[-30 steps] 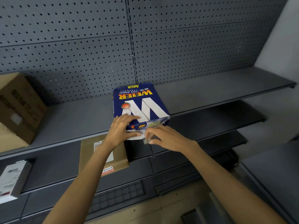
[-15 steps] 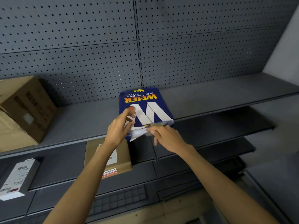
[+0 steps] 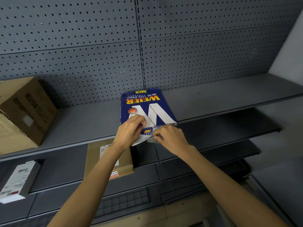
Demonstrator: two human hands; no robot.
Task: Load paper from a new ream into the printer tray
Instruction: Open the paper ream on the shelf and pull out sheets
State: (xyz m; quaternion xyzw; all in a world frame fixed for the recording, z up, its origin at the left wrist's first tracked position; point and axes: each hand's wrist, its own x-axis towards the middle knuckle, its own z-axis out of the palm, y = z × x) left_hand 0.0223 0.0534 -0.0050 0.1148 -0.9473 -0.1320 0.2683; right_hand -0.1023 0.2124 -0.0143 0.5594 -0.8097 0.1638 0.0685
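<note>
A blue ream of copy paper lies flat on the grey upper shelf, its near end jutting over the shelf's front edge. My left hand pinches the wrapper's torn flap at the near left corner, where white paper shows underneath. At the near right edge my right hand grips the wrapper's open end. Both hands hide most of the ream's near end. No printer or tray is in view.
A brown cardboard box stands on the same shelf at far left. One shelf below lie a flat brown parcel and a white box. A perforated grey back panel rises behind; more shelves run to the right.
My left hand has shifted on the ream's near left corner and pulled the wrapper flap further open. My right hand stays at the near edge. The view has tilted slightly.
</note>
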